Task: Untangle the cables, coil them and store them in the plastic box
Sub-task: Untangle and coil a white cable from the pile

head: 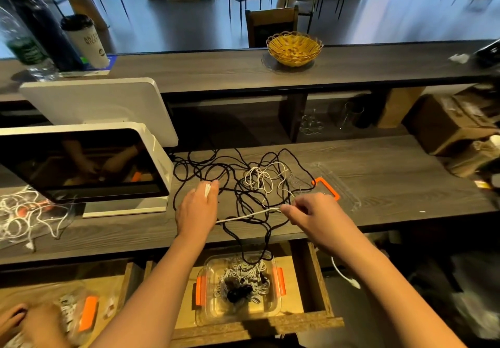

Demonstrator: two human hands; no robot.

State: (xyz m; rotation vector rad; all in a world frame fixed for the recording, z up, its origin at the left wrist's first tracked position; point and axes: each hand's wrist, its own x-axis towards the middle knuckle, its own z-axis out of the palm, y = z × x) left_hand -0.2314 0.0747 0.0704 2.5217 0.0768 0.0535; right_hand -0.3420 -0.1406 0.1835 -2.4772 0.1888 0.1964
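- Cables lie in a loose tangle on the dark wooden counter: a long black cable loops widely across it, and a thinner white cable sits knotted within those loops.
- One stretch of the white cable runs taut between the two hands, just above the counter's near edge.
- Left hand rests knuckles-up on the counter, its fingers curled round a small bunch of white cable that shows at the fingertips.
- Right hand pinches the other end of the taut white stretch between thumb and fingers.
- Black loops trail off the counter's near edge and hang down into a clear plastic box with orange clips, which sits in an open wooden drawer below; the box holds a heap of white cable and a dark bundle.
- The box's clear lid, with an orange clip, lies flat on the counter just behind the right hand.
- A white-framed screen stands at the counter's left, with more white cables heaped beside it.
- A woven yellow basket sits on the raised shelf behind.
- Another person's hand shows at the lower left, near a second box with an orange clip.
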